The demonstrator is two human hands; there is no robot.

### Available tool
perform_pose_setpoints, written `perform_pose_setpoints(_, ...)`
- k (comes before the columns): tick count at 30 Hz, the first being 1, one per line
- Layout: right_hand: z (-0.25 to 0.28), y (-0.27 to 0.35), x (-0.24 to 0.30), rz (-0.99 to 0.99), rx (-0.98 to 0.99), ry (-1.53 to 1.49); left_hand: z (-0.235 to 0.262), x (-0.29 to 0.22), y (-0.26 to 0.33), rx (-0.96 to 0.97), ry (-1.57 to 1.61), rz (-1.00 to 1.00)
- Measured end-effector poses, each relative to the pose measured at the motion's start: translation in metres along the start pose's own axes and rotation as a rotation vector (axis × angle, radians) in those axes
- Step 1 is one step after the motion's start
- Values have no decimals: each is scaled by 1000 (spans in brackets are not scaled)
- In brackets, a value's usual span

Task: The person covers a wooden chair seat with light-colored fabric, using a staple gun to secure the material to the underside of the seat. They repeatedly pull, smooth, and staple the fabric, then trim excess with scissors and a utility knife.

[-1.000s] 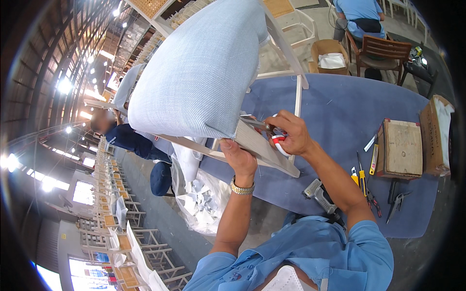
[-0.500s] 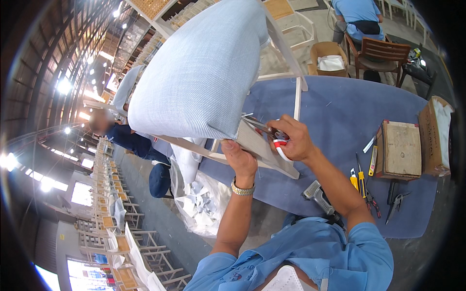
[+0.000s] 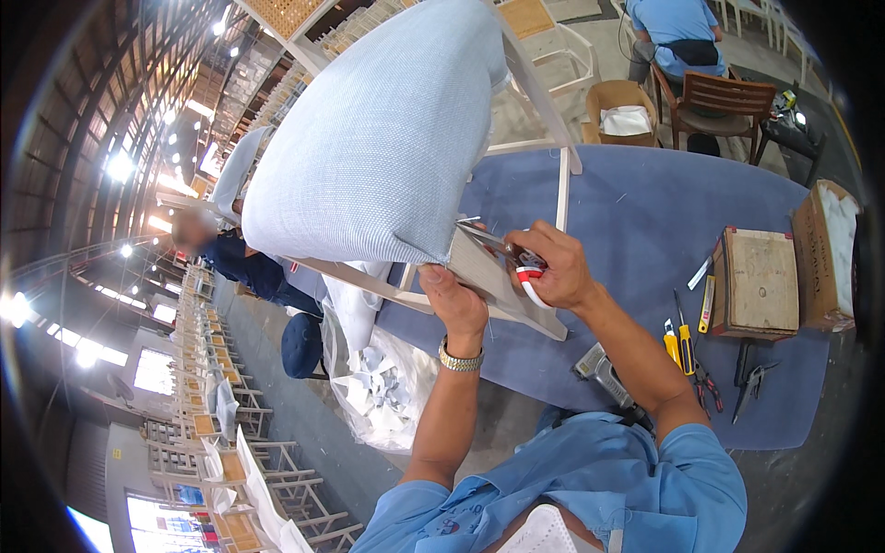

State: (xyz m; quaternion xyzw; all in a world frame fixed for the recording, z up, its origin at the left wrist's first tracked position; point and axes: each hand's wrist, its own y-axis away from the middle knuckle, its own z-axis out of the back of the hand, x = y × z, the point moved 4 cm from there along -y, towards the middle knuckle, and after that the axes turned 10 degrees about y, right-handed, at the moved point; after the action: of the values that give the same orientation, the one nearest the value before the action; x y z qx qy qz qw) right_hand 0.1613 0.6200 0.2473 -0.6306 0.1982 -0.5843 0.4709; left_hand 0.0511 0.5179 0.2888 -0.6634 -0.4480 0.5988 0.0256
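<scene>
A light blue woven upholstered chair seat (image 3: 378, 138) stands tilted on its pale wooden frame (image 3: 507, 290) at the table's near left edge. My left hand (image 3: 456, 309) is closed at the seat's lower front corner, thumb pressed to the fabric edge and its other fingers mostly hidden. In my right hand (image 3: 560, 267) is a pair of scissors (image 3: 529, 274) with red and white handles. Their blades point left, beside the cover's edge just above the wooden leg. Whether the blades touch fabric I cannot tell.
The blue-covered table (image 3: 636, 230) carries a staple gun (image 3: 604, 373), a yellow screwdriver (image 3: 685, 336), cutters, pliers (image 3: 751, 392) and a cardboard box (image 3: 758, 281). A clear bag of scraps (image 3: 387, 382) sits below left. One person (image 3: 253, 267) is at left, another (image 3: 678, 37) at the back.
My right hand and the scissors have shifted very slightly. The left hand keeps its place at the seat corner, and the chair has hardly moved.
</scene>
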Motion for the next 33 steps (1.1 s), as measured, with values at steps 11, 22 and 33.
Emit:
perform_pose_setpoints(11,3,-1,5,6,-6,3,0,0,1,-4,-16,-15)
perform_pose_setpoints(22,9,3,6,-142,88,18,6,2,3,-13,-44,28)
perform_pose_setpoints(33,8,3,7,-122,94,13,3,4,3,-42,-14,19)
